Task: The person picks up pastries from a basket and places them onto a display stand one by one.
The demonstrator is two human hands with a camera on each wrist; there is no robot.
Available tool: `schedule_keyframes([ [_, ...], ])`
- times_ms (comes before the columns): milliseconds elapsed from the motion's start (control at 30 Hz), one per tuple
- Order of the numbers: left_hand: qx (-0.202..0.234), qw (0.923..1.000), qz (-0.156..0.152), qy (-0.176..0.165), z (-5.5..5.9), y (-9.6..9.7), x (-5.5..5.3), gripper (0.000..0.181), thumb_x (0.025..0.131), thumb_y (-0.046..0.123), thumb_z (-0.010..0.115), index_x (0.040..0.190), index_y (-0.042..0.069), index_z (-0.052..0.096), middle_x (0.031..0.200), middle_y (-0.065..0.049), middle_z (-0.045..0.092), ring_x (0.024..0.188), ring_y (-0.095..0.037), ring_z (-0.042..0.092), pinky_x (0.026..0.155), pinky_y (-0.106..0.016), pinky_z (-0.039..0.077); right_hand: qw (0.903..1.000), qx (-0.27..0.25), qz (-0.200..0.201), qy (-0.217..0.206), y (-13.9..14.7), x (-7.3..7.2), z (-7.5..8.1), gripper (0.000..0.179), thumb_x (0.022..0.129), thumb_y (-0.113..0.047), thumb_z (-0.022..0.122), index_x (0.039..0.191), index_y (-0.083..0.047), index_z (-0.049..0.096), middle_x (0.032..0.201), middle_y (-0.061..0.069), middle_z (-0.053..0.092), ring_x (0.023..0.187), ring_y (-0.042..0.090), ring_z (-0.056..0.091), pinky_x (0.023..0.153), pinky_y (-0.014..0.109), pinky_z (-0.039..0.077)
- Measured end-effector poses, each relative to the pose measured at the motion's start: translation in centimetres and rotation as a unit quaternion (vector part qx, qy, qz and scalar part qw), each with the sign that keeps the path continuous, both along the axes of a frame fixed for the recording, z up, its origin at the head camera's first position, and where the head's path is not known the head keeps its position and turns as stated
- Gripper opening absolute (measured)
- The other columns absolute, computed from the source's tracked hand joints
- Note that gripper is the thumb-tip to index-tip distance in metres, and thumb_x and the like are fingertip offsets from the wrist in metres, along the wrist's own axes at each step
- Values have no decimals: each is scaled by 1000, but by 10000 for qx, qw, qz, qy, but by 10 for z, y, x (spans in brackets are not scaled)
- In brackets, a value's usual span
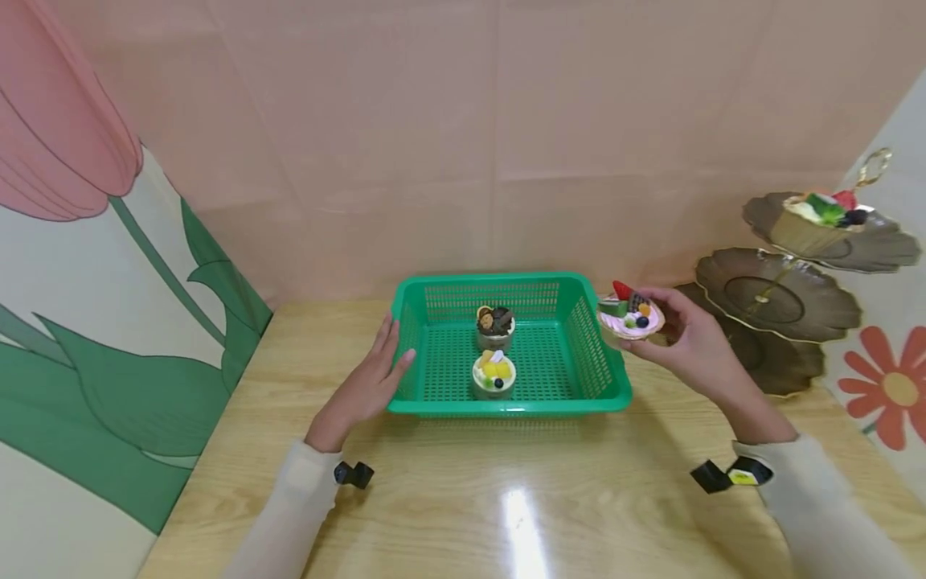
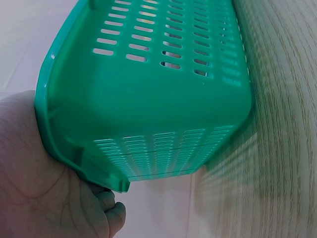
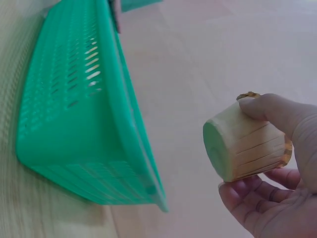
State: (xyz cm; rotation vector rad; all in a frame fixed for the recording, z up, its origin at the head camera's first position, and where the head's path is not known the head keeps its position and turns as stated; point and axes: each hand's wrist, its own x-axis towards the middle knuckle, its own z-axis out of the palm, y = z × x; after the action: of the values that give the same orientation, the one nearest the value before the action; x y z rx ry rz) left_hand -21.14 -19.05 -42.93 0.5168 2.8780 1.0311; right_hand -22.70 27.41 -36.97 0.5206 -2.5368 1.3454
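Right hand (image 1: pixel 690 342) is pinching cupcake (image 1: pixel 631 322) near basket (image 1: pixel 506 408) — likely transferring; straight-fingered left hand (image 1: pixel 367 378) touching basket — next needing level carrying.

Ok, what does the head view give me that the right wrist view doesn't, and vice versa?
Only the head view shows the tiered stand with a fruit-topped cupcake, the toppings of the chocolate cupcake and yellow-topped cupcake in the basket, and the held cupcake's pink top.

Only the right wrist view shows that held cupcake's flat, greenish underside.

Both show the right hand gripping it, the green basket and the wood-grain table.
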Motion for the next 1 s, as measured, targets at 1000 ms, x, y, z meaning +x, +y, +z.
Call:
schedule_keyframes([
  [1000,-2,9999,99,-54,-1,-2,0,79,108,60,19,163,8,-5,167,3,-23,155,-29,1,121,-54,16,9866,-1019,-982,815,99,52,48,80,74,32,68,144,-5,55,125,-14,63,103,-4,62,81,3,46],
])
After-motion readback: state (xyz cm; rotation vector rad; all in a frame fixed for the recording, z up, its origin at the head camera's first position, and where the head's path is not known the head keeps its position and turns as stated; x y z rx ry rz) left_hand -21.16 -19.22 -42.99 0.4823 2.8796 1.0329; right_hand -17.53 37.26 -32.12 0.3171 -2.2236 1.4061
